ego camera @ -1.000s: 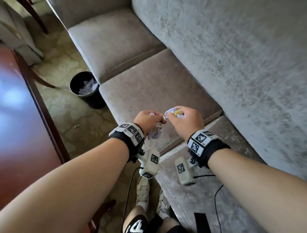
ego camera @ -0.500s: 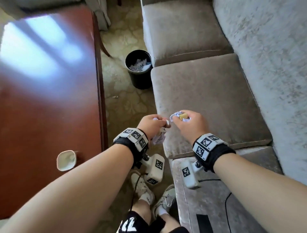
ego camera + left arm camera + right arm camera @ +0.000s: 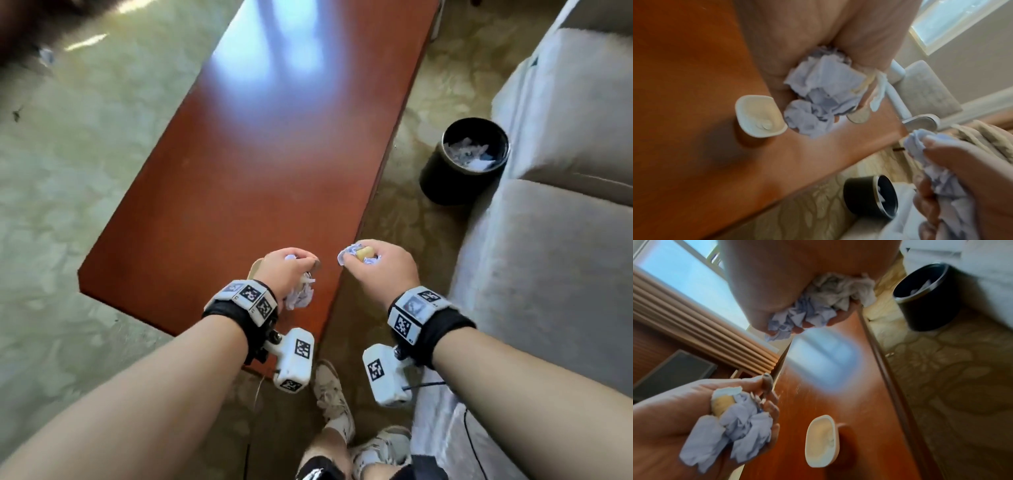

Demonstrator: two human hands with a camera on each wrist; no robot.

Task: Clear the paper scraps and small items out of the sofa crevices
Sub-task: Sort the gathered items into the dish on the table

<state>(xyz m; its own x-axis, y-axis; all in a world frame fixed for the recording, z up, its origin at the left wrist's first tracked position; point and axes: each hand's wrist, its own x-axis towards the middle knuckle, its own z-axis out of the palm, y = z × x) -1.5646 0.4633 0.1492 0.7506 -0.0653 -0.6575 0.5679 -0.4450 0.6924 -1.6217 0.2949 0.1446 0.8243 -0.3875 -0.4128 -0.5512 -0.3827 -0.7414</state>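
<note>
White dish: a small rounded-square white dish (image 3: 759, 116) sits on the glossy red-brown wooden coffee table (image 3: 257, 164), just beside the left hand; what lies in it is too blurred to tell.
Left hand: the left hand (image 3: 286, 270) is curled tight round a wad of crumpled pale-blue paper scraps (image 3: 822, 95), with a round silver coin (image 3: 858, 117) pinched at its fingertips, above the table's near end.
Right hand: the right hand (image 3: 380, 270) grips its own crumpled pale-blue paper bundle (image 3: 807, 311) and a small tan cork-like piece (image 3: 363, 253), over the floor gap between table and sofa.
Black bin: a round black waste bin (image 3: 466, 161) stands on the patterned floor against the grey fabric sofa (image 3: 548, 240), already holding white scraps.
Done: by the look of it, a further batch is out of the crevices.
Left: paper to the bin, small items likely to the dish; the crevices are out of view, so whether more remains cannot be told.
</note>
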